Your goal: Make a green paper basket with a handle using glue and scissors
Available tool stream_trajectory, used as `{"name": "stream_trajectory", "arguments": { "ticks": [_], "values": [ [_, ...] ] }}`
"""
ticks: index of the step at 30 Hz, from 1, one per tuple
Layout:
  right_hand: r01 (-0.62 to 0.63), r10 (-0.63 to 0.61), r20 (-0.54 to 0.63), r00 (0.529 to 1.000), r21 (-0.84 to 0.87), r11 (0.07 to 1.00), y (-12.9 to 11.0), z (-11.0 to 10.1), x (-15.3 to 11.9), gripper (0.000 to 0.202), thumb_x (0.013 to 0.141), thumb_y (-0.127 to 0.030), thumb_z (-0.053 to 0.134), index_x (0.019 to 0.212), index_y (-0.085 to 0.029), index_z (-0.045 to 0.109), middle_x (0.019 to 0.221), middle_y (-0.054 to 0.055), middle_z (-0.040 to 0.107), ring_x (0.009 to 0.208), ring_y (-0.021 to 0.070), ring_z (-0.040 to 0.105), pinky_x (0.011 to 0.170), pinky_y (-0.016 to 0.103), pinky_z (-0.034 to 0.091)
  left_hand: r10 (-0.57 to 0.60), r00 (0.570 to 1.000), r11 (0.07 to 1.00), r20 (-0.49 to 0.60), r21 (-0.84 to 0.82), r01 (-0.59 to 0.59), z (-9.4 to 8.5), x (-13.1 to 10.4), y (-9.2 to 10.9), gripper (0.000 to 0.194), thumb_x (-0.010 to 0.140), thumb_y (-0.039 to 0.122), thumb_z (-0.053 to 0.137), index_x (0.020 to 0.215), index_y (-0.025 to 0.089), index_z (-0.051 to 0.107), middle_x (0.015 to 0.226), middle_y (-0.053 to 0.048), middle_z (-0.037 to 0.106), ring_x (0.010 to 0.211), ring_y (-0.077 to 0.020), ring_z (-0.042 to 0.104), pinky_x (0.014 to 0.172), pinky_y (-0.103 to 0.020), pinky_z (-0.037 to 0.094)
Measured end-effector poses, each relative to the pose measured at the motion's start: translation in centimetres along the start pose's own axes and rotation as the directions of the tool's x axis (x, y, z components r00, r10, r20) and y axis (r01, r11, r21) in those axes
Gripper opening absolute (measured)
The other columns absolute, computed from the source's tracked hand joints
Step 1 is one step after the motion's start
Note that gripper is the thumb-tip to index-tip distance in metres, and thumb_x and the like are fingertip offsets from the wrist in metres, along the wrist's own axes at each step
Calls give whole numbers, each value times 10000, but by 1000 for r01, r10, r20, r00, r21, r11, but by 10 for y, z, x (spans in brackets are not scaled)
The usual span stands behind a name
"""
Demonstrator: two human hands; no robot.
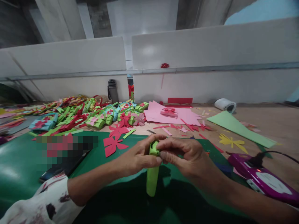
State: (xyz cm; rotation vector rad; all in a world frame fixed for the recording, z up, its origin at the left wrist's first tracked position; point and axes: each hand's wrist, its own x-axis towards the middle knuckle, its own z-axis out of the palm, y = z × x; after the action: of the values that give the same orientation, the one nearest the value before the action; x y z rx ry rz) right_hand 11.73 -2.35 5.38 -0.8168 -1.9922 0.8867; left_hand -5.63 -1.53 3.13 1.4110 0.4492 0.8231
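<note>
A light green folded paper piece [152, 180] stands upright in front of me, its top end bent into a small open loop. My left hand [137, 155] is closed around the upper part, with the thumb in front and the fingers behind. From the other side, my right hand [187, 154] pinches the same paper near its top edge. Both hands are above a green cutting mat [93, 199]. Red paper flower cut-outs [114, 146] lie on the mat just beyond my left hand. The fingertips partly hide the fold.
Several small green and blue paper bags [98, 119] are heaped at the back left, near a grey bottle [113, 91]. Pink paper sheets [173, 115] lie behind my hands. At the right are a purple power strip [268, 177] with a plugged cord and a yellow paper cut-out [231, 141].
</note>
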Motion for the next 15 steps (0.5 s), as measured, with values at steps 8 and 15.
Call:
{"name": "stream_trajectory", "arguments": {
  "ticks": [8,15],
  "values": [
    [-39,37,-13,999,-133,990,1,-3,0,94,825,-185,535,777,-202,615,738,-24,619,713,123,569,622,223,430,-13,991,1000,-135,-8,12,6,-4,3,679,771,212,657,1365,242,331,1238,-85,526,1153,-255,479,947,-382,371],
    [-90,90,-12,996,-172,981,-3,-5,2,85,811,-172,530,760,-202,592,747,-17,622,734,138,571,627,236,426,11,994,999,-108,36,-8,-6,-6,0,453,819,245,607,1260,212,507,1283,-67,547,1221,-247,447,1015,-373,335]
  ]
}}
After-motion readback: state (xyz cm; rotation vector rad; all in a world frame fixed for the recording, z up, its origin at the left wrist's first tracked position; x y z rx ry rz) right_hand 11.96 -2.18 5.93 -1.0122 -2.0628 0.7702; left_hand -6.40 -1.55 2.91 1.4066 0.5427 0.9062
